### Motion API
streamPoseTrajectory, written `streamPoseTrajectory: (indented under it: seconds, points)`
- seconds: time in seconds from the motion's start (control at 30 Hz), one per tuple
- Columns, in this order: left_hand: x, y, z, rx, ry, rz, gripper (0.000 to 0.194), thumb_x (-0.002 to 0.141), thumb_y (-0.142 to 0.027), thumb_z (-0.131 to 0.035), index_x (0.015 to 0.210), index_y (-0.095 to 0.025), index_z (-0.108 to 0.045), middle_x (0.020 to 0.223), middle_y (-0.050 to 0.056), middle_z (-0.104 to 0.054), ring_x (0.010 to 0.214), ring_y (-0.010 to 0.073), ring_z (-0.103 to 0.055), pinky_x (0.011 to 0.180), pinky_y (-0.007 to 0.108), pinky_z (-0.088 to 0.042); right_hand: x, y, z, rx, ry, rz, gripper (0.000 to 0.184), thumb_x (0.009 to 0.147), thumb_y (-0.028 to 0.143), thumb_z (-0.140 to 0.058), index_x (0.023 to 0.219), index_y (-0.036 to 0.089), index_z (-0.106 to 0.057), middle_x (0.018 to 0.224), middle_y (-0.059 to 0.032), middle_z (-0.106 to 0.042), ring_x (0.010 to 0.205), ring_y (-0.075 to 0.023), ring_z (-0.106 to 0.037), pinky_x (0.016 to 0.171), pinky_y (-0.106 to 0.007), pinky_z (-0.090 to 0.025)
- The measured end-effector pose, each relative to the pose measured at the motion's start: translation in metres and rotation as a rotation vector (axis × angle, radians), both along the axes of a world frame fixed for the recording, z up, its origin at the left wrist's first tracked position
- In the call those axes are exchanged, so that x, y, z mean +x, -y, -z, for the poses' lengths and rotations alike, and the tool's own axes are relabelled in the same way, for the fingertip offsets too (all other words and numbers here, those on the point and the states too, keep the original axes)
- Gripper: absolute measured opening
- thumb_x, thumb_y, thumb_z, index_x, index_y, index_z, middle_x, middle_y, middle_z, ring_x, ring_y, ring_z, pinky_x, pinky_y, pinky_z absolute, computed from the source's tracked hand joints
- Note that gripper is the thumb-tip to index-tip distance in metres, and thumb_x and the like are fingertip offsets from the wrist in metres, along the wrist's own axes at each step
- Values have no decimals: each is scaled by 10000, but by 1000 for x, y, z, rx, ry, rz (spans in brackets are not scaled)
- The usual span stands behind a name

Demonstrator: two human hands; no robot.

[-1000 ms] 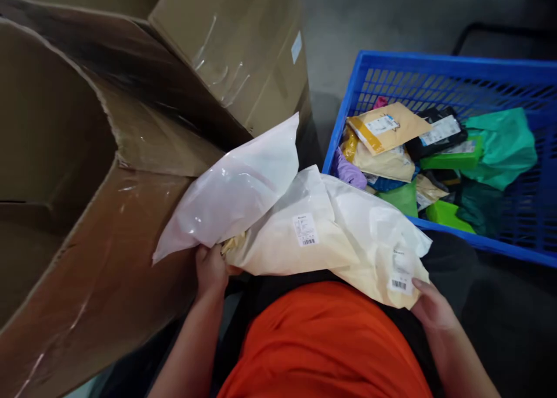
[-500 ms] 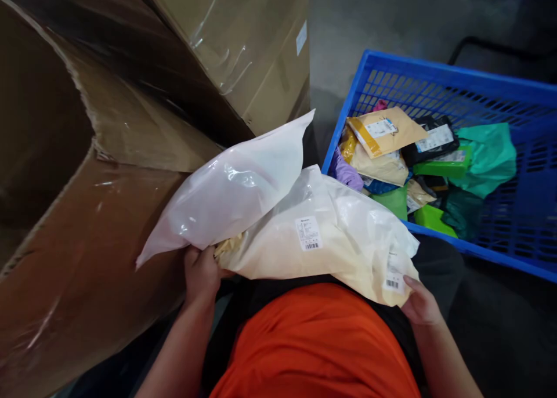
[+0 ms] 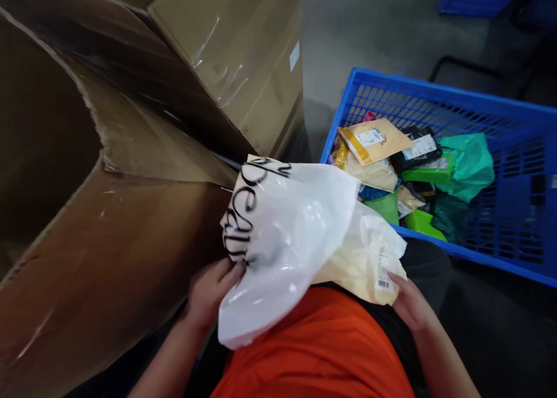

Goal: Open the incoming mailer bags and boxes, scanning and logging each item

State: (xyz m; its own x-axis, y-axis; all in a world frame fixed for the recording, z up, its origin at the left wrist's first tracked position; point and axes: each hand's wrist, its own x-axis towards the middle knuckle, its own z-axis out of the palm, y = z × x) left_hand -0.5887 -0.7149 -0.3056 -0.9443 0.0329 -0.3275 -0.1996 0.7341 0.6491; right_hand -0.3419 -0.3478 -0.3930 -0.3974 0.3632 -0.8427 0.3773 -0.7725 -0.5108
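My left hand [image 3: 213, 288] is closed on the lower left edge of a glossy white plastic mailer bag [image 3: 300, 218] with large black lettering. That bag lies tilted over my lap and covers most of the other packages there. Beneath it, on the right, shows a cream-white mailer bag [image 3: 365, 253] bearing a barcode label [image 3: 383, 277]. My right hand [image 3: 409, 301] pinches this lower bag at its right end, thumb beside the label. What lies between the two bags is hidden.
A blue plastic crate [image 3: 418, 84] at the right holds several parcels, among them a tan padded envelope [image 3: 378, 140] and a teal bag [image 3: 467, 163]. Large cardboard boxes stand at the left, an open box [image 3: 108, 259] nearest and another box [image 3: 243, 55] behind.
The upper white bag has swung down and right across my lap, and black lettering now shows. My left hand has moved slightly right and lower. My right hand keeps its grip.
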Motion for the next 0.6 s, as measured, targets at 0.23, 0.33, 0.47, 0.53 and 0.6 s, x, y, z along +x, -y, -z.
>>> streamPoseTrajectory:
  seconds: [0.23, 0.33, 0.47, 0.53, 0.6]
  points:
    - [4, 5, -8, -164, 55, 243, 404, 695, -632, -589, 599, -243, -640, 636, 30, -677, 669, 219, -606, 587, 278, -433, -5, -2, 9, -28, -17, -29, 474, 659, 325, -893, 1081, 171, -744, 1101, -121, -773, 1062, -356, -726, 896, -448, -650]
    - [9, 15, 5, -13, -70, 140, 365, 676, -601, -616, 678, -244, -687, 757, 50, -719, 761, 247, -651, 658, 309, -498, -7, 1, 14, 33, -1, -8, 610, 631, 347, -917, 1171, 163, -700, 1135, -128, -764, 1039, -331, -736, 833, -391, -663]
    - [11, 20, 16, 33, -195, -68, 402, 725, -619, -585, 825, -248, -705, 969, 64, -715, 929, 264, -672, 787, 339, -541, -7, 6, 24, 360, 159, -29, 1135, 544, 376, -963, 1524, 212, -415, 1310, -125, -687, 1076, -302, -718, 823, -358, -648]
    - [10, 17, 16, 11, -176, -198, 408, 718, -617, -646, 895, -254, -707, 1042, 47, -698, 918, 239, -668, 765, 320, -539, -6, 6, 29, 573, 234, -94, 1311, 510, 394, -968, 1602, 195, -272, 1378, -153, -634, 1135, -312, -688, 897, -378, -621]
    - [10, 13, 13, -13, -132, -268, 456, 636, -599, -760, 938, -260, -720, 1067, 33, -691, 899, 228, -663, 734, 304, -531, -5, 5, 30, 713, 227, -179, 1298, 547, 441, -936, 1612, 163, -248, 1383, -176, -616, 1163, -328, -668, 979, -427, -577]
